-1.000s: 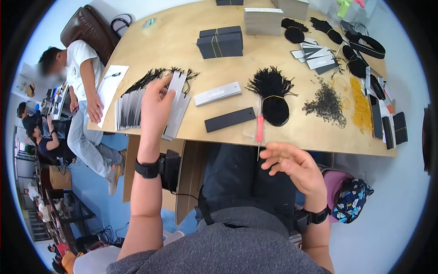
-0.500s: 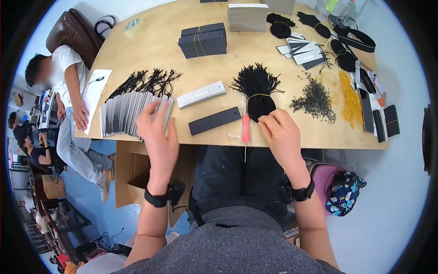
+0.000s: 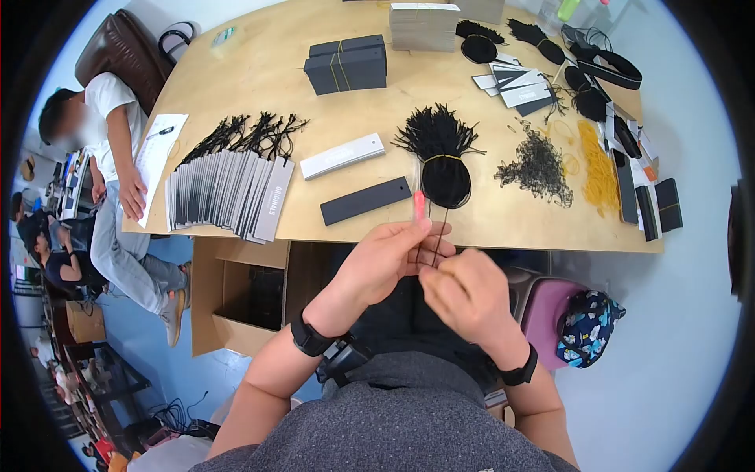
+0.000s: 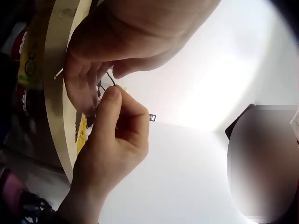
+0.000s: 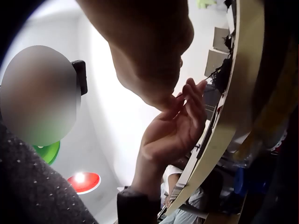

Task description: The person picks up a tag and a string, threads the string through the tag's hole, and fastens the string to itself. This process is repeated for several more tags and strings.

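A thin black cord (image 3: 444, 226) stretches from the black cord bundle (image 3: 446, 182) to both hands, just off the table's front edge. My left hand (image 3: 385, 261) has its thumb and fingers at the cord, the fingers partly behind it. Beside it, my right hand (image 3: 468, 295) pinches the cord; the left wrist view shows the cord (image 4: 110, 78) at its thumb and index fingertips. A pink-handled tool (image 3: 419, 206) lies left of the bundle, partly hidden by the left hand. A white tag stack (image 3: 342, 156) and a dark tag stack (image 3: 366, 200) lie further left.
A fanned row of corded tags (image 3: 224, 193) lies at the table's left. Black clips (image 3: 539, 169) and yellow rubber bands (image 3: 595, 169) lie at the right. Banded dark blocks (image 3: 346, 67) stand behind. A seated person (image 3: 118, 118) rests an arm on the left edge.
My left hand has left the tag row, where a printed tag now lies at the right end, and joined the right hand. The right hand reached the bundle, then drew a cord back toward my body.
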The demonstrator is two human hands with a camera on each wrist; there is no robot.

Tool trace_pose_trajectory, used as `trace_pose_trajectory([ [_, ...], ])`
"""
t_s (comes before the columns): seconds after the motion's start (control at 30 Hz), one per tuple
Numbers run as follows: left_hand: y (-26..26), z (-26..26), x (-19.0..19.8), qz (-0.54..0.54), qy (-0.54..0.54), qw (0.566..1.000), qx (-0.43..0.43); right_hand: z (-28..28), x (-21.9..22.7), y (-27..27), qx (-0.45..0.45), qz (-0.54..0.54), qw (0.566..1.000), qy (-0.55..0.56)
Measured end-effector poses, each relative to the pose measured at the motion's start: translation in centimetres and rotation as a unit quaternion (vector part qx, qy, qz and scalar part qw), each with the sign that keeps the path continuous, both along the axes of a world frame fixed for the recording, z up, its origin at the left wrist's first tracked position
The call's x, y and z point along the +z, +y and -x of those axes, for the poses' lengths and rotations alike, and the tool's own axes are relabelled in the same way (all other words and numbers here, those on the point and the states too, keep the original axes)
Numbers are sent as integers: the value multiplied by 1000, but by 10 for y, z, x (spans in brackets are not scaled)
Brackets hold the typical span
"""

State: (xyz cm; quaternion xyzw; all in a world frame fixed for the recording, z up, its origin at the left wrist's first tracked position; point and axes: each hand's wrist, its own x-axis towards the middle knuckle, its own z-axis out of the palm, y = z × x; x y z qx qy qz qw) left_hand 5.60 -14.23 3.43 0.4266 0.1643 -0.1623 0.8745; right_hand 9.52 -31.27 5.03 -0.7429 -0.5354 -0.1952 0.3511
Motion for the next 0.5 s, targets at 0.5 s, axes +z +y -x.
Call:
trace_pose_trajectory([
  [0.5,-4,24,2,-105,-55,991,57,6,8,-11,-48,-47,950,305],
])
